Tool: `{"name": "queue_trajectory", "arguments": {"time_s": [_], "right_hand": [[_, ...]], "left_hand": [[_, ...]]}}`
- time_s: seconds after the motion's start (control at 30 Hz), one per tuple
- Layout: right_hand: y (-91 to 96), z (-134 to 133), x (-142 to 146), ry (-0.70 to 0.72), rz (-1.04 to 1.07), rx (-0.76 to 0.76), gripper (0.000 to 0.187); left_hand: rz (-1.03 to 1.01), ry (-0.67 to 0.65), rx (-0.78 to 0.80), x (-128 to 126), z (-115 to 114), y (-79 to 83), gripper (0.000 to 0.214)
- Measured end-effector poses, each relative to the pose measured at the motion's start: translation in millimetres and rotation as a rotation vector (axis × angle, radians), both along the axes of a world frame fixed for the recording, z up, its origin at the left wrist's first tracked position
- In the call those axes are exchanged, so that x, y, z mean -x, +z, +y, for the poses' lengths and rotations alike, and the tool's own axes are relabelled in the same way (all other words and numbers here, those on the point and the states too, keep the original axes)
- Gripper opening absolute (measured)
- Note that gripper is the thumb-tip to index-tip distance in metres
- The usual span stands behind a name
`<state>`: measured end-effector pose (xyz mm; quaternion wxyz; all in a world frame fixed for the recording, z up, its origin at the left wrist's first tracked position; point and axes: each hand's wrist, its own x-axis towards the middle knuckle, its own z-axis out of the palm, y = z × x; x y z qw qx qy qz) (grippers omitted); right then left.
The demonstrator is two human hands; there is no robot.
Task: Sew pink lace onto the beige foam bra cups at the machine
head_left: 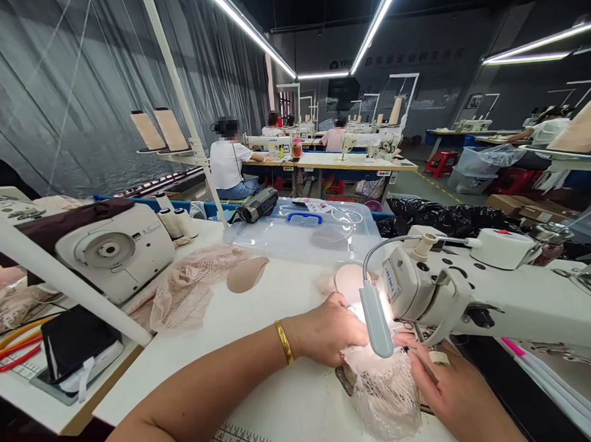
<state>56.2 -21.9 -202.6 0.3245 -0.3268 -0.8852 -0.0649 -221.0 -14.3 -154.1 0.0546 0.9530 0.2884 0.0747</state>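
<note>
My left hand (327, 332), with a gold bangle on its wrist, rests closed over a piece of pale pink lace fabric (386, 395) on the white table (265, 383). My right hand (450, 385) lies on the same lace from the right, fingers pressed onto it, just below the head of the white sewing machine (479, 283). The machine's small gooseneck lamp (376, 316) shines on the spot and hides the needle area. A beige foam cup (352, 281) lies just beyond my left hand.
More pink lace (189, 287) and another beige cup (246, 274) lie farther back on the table. A clear plastic box (306, 230) stands behind. A second machine (111, 249), a phone and red cord are at left. Other people sew at distant tables.
</note>
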Motion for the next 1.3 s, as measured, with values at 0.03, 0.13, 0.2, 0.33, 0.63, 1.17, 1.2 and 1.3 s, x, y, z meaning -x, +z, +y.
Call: {"name": "queue_trajectory", "arguments": {"time_s": [0.03,0.13,0.2,0.33,0.63,1.17,1.2,1.3], "right_hand": [[0.7,-0.7,-0.5,0.010,0.001,0.001,0.026],[-1.7,-4.1,-3.2,0.004,0.017,0.047,0.027],[-2.8,-7.8,-4.3,0.013,0.035,0.071,0.027],[6.2,-17.1,1.9,0.163,-0.024,0.089,0.028],[-2.6,-11.0,12.6,0.181,-0.178,0.051,0.035],[26.0,1.8,-44.3,0.209,-0.143,0.569,0.018],[28.5,0.5,-41.3,0.202,-0.120,0.606,0.023],[21.9,-1.4,-24.6,0.157,-0.045,0.555,0.038]], "left_hand": [[-0.014,-0.013,0.022,0.6,-0.4,-0.2,0.014],[-0.053,-0.047,0.087,3.4,-2.2,2.6,0.014],[-0.046,-0.048,0.095,6.2,-4.9,6.7,0.015],[-0.007,0.028,0.020,8.6,-15.9,13.1,0.013],[0.173,0.283,-0.030,-23.7,-39.8,1.5,0.041],[0.024,-0.032,0.099,1.6,-22.9,16.1,0.023],[0.016,-0.045,0.066,0.7,-21.5,13.0,0.024],[0.007,-0.072,0.007,-0.2,-16.6,5.8,0.025]]}}
